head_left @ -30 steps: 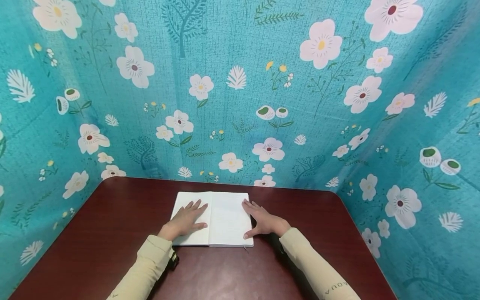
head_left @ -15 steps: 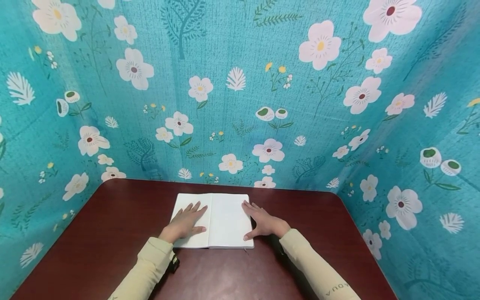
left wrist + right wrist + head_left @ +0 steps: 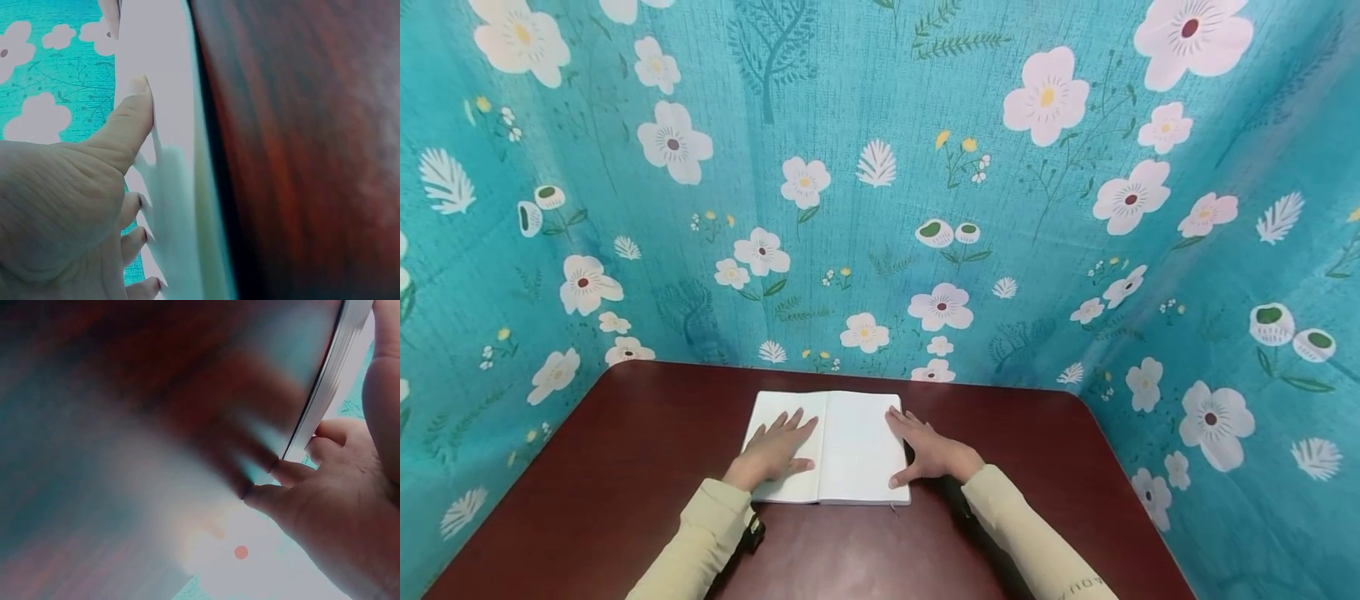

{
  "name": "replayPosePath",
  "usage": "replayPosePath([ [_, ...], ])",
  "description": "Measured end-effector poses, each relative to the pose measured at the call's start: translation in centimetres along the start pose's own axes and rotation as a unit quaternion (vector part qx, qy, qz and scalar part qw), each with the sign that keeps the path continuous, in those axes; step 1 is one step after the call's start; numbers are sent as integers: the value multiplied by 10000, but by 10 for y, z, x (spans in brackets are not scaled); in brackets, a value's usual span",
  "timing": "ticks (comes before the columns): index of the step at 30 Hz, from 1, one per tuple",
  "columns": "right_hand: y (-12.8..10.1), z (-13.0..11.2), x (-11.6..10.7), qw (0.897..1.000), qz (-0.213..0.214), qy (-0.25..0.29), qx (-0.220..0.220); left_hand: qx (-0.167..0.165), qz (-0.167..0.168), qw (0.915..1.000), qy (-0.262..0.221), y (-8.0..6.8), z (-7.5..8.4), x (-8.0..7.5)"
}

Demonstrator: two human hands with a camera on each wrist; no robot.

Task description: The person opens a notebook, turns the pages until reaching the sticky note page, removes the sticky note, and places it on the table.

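Note:
An open notebook (image 3: 863, 450) with blank white pages lies flat on the table. My left hand (image 3: 775, 454) rests over its left page, fingers spread and thumb pointing toward the centre fold. In the left wrist view that thumb (image 3: 134, 115) lies close over the white paper, with fingertips casting shadows on it. At the right edge is my right hand (image 3: 934, 450), its index finger near the upper corner and its thumb near the lower one. Seen from the right wrist, two fingertips (image 3: 265, 495) of this hand touch the tabletop beside the page block (image 3: 325, 390).
The dark red-brown table (image 3: 647, 450) has rounded far corners. A turquoise floral curtain (image 3: 880, 250) hangs behind it and along both sides. A thin ribbon end (image 3: 894, 510) sticks out below the notebook's lower right edge.
The head view has tilted up slightly, so the table and notebook appear a little lower. Both hands keep their places on the notebook.

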State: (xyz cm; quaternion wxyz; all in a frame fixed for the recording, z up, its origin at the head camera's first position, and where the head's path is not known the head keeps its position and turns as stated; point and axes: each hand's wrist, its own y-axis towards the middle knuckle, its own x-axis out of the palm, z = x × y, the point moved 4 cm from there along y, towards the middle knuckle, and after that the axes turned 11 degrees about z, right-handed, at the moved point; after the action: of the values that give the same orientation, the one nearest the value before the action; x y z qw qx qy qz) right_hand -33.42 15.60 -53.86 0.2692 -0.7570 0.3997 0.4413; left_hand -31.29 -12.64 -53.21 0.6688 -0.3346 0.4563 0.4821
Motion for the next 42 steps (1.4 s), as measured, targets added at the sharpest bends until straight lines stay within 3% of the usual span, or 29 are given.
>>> replayPosePath([
  [10,-4,0,2,10000,2,15,-12,123,52,9999,0,-8,3,-1],
  [19,-7,3,-8,9999,39,103,14,1066,399,9925,-455,-11,23,1],
  [25,-4,0,-8,9999,35,166,-20,1468,695,9861,-349,-16,45,0],
  [32,-2,2,-1,10000,-6,-49,-19,1910,695,9790,-130,-23,66,1],
  [42,0,3,1,9998,-41,-205,-27,2357,839,9682,-64,-25,73,2],
])
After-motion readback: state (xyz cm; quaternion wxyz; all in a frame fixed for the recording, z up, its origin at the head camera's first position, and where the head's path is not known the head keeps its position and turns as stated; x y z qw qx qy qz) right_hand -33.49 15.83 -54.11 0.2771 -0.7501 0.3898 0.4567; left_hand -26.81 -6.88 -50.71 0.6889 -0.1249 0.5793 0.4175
